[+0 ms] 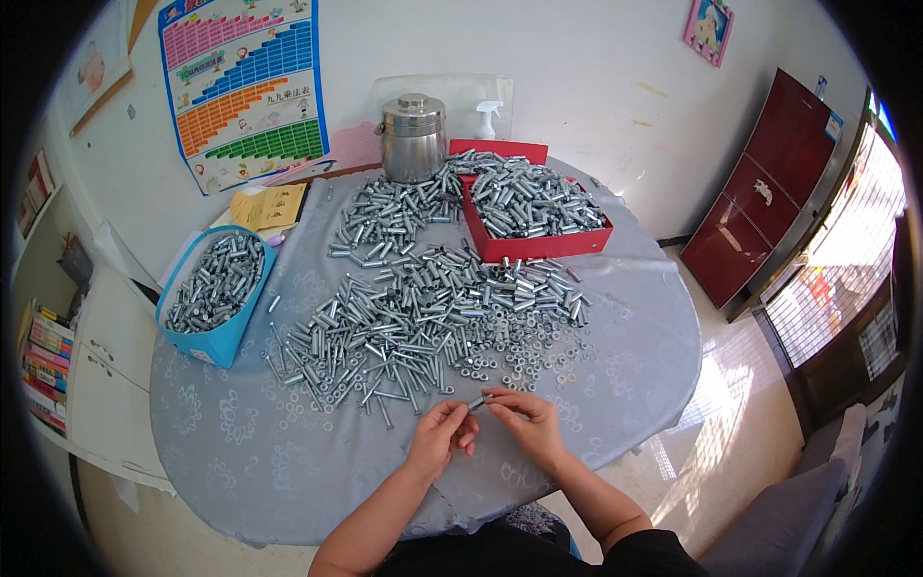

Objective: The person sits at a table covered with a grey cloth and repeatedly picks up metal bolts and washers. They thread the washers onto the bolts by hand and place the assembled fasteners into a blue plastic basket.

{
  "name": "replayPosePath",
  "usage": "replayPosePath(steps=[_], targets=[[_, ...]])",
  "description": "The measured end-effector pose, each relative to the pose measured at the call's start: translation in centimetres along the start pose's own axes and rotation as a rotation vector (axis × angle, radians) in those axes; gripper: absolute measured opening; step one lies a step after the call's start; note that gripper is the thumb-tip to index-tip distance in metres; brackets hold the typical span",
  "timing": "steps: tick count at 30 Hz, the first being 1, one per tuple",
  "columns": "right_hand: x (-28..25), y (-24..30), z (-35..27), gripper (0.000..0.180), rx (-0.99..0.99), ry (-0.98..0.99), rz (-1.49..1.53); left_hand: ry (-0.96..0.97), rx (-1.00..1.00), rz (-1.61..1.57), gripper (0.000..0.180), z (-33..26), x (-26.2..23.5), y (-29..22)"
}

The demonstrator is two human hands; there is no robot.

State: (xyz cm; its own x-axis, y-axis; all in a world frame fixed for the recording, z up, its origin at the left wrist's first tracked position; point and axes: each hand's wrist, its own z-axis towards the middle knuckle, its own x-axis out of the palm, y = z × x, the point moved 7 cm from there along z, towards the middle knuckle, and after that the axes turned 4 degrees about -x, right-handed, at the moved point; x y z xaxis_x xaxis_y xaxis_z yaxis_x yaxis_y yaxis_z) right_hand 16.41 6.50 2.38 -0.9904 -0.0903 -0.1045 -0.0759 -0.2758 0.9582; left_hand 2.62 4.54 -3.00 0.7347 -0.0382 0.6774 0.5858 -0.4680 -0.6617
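Head view: left hand [440,440] and right hand [532,428] — each narrowed to a pinch — hold one slim metal fastener [477,405].

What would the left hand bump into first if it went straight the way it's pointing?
Probably the right hand: its fingertips are just ahead of the left hand, by the small metal piece between the two hands. Depth is hard to judge here.

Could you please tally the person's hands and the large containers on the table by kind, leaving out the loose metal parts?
Hands, left hand and right hand: 2
Blue bin: 1
Red box: 1
Steel pot: 1
Total: 5
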Motion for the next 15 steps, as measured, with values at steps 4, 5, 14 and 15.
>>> replayPosePath(steps=[4, 5, 14, 15], targets=[[-3.3, -0.2, 1.1, 0.012, 0.046, -0.146, -0.17, -0.009, 0.023, -0.018, 0.015, 0.1, -0.2, -0.3], [-3.6, 0.2, 1.5, 0.013, 0.028, -0.103, -0.31, -0.015, 0.025, -0.022, 0.015, 0.0, -0.2, -0.4], [-3.1, 0.9, 1.8, 0.021, -0.171, 0.023, -0.81, -0.007, 0.031, -0.02, 0.015, 0.0, -0.2, -0.5], [-3.1, 0.6, 1.9, 0.021, -0.165, 0.025, -0.819, -0.005, 0.032, -0.017, 0.015, 0.0, -0.1, -0.5]])
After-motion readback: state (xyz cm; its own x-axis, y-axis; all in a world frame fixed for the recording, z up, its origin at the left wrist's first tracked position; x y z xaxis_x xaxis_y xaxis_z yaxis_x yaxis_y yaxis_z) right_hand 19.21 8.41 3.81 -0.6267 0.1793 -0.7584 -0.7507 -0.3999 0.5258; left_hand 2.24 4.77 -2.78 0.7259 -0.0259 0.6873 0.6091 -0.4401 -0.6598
